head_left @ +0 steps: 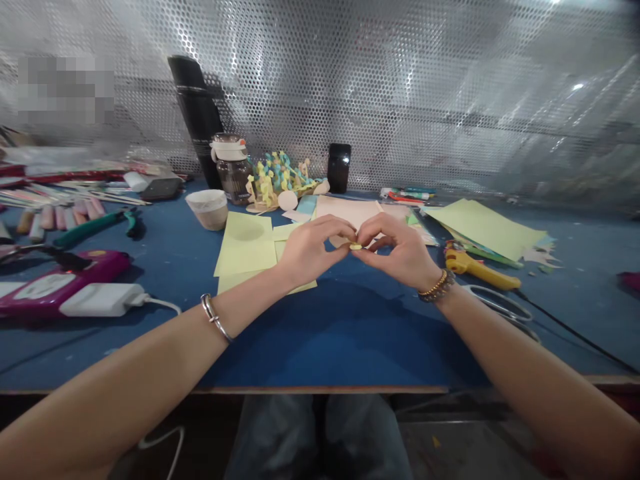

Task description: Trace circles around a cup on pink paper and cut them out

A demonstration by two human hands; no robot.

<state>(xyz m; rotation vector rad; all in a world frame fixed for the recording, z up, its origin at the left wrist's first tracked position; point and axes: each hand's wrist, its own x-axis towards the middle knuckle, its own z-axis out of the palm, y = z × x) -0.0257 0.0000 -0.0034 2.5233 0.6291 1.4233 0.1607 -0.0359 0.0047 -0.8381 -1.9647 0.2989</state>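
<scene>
My left hand (316, 248) and my right hand (395, 248) meet above the middle of the blue table. Between their fingertips they pinch a small yellow piece of paper (355, 247), mostly covered by the fingers. Yellow paper sheets (245, 250) lie flat beside my left hand. Behind both hands rests a pale pink sheet (340, 208). A yellow-handled glue gun (480, 270) lies to the right of my right wrist, next to a pair of scissors (500, 303) partly hidden by my forearm.
Farther back stand a paper cup (207, 210), a drink bottle (234, 175), a black cylinder (193, 113), small paper figures (280, 177) and a phone (339, 168). A purple power strip (100, 267) and green pliers (90, 229) lie left. More yellow paper (490, 227) is stacked right.
</scene>
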